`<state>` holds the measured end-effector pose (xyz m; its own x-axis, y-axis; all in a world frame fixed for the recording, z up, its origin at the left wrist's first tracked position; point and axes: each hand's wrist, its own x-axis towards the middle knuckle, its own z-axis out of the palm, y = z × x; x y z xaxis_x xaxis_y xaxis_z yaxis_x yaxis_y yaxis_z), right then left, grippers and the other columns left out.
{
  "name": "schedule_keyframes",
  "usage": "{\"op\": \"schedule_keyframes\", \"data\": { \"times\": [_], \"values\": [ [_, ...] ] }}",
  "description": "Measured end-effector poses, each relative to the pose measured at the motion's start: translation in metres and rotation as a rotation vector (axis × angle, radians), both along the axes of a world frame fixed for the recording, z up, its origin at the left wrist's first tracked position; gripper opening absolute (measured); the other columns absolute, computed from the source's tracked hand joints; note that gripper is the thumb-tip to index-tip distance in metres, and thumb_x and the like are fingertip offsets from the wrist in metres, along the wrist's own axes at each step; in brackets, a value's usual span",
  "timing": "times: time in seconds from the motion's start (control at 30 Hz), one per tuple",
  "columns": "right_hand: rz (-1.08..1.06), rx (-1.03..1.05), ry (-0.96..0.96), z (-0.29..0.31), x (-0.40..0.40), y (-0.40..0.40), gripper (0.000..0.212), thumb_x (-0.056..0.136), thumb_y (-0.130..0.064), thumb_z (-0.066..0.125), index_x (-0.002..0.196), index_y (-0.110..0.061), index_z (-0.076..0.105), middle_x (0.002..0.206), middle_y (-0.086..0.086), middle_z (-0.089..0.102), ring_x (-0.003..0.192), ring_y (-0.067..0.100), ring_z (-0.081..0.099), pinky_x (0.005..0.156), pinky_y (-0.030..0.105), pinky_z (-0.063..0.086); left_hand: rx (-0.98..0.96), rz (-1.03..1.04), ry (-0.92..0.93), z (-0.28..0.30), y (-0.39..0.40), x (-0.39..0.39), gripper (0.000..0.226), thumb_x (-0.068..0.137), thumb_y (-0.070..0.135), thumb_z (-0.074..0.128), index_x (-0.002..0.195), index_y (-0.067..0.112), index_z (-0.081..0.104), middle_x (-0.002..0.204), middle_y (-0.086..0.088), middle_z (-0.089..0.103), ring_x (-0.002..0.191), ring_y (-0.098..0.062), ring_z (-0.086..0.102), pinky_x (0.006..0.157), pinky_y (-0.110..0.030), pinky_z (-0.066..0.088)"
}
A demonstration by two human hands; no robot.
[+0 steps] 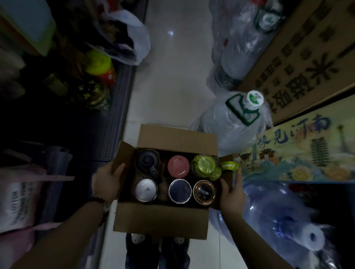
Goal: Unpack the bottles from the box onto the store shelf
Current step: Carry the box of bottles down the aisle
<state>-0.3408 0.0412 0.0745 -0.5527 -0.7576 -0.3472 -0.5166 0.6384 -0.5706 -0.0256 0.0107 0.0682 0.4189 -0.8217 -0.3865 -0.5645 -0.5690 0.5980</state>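
An open cardboard box hangs above the aisle floor, held between both hands. My left hand grips its left flap and my right hand clasps its right side. Inside stand several bottles seen from above: a black-lidded one, a pink-lidded one, a green one with a green strap, a white-lidded one, a dark silver-rimmed one and a bronze-rimmed one. The dark store shelf runs along the left.
On the shelf sit a yellow-lidded jar, a glass jar and a plastic bag. Large wrapped water jugs and a blue jug crowd the right beside printed cartons. Light floor tiles run ahead.
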Motion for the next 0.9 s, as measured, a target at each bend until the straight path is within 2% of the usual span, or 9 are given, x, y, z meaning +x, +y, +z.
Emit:
{"op": "schedule_keyframes", "data": {
  "times": [0.13, 0.27, 0.43, 0.57, 0.67, 0.9],
  "values": [
    [-0.012, -0.048, 0.0, 0.081, -0.004, -0.013, 0.058, 0.094, -0.024, 0.056, 0.148, -0.018, 0.033, 0.113, 0.03, 0.065, 0.102, 0.045, 0.061, 0.078, 0.041, 0.045, -0.048, -0.023, 0.002, 0.088, -0.016, -0.003, 0.026, 0.092, 0.026, 0.06, 0.102, 0.004, 0.069, 0.093, -0.024, 0.071, 0.09, -0.039, 0.066, 0.071, -0.038, 0.045],
    [-0.069, -0.098, -0.039, 0.163, -0.008, -0.025, 0.046, 0.094, -0.023, 0.058, 0.137, -0.009, 0.048, 0.119, 0.026, 0.063, 0.109, 0.044, 0.058, 0.085, 0.043, 0.044, -0.097, 0.013, 0.027, 0.178, -0.033, -0.013, 0.027, 0.091, 0.025, 0.061, 0.108, 0.006, 0.069, 0.097, -0.021, 0.072, 0.094, -0.035, 0.067, 0.071, -0.031, 0.041],
    [-0.089, -0.155, -0.022, 0.254, -0.016, -0.04, 0.041, 0.095, -0.022, 0.056, 0.13, -0.003, 0.054, 0.121, 0.026, 0.063, 0.111, 0.044, 0.057, 0.086, 0.044, 0.045, -0.144, -0.007, 0.054, 0.266, -0.047, -0.022, 0.027, 0.092, 0.028, 0.059, 0.108, 0.009, 0.07, 0.096, -0.019, 0.072, 0.094, -0.035, 0.067, 0.076, -0.036, 0.05],
    [-0.064, -0.176, 0.033, 0.31, -0.025, -0.044, 0.038, 0.094, -0.022, 0.056, 0.128, -0.004, 0.056, 0.116, 0.029, 0.063, 0.108, 0.045, 0.058, 0.083, 0.043, 0.046, -0.153, 0.002, 0.038, 0.322, -0.051, -0.035, 0.028, 0.092, 0.028, 0.059, 0.111, 0.01, 0.069, 0.101, -0.021, 0.071, 0.098, -0.038, 0.065, 0.078, -0.035, 0.048],
    [-0.066, -0.187, 0.044, 0.343, -0.032, -0.042, 0.038, 0.095, -0.021, 0.056, 0.128, -0.003, 0.056, 0.121, 0.027, 0.062, 0.111, 0.044, 0.057, 0.087, 0.042, 0.045, -0.167, -0.003, 0.041, 0.356, -0.049, -0.044, 0.028, 0.092, 0.029, 0.058, 0.109, 0.01, 0.069, 0.098, -0.021, 0.072, 0.095, -0.038, 0.065, 0.076, -0.034, 0.048],
    [-0.09, -0.178, 0.068, 0.388, -0.045, -0.019, 0.039, 0.095, -0.024, 0.056, 0.129, -0.004, 0.056, 0.118, 0.025, 0.064, 0.11, 0.043, 0.058, 0.087, 0.045, 0.047, -0.136, -0.083, 0.039, 0.403, -0.045, -0.054, 0.025, 0.091, 0.03, 0.059, 0.104, 0.012, 0.07, 0.096, -0.019, 0.072, 0.092, -0.037, 0.066, 0.076, -0.037, 0.05]
  ]
}}
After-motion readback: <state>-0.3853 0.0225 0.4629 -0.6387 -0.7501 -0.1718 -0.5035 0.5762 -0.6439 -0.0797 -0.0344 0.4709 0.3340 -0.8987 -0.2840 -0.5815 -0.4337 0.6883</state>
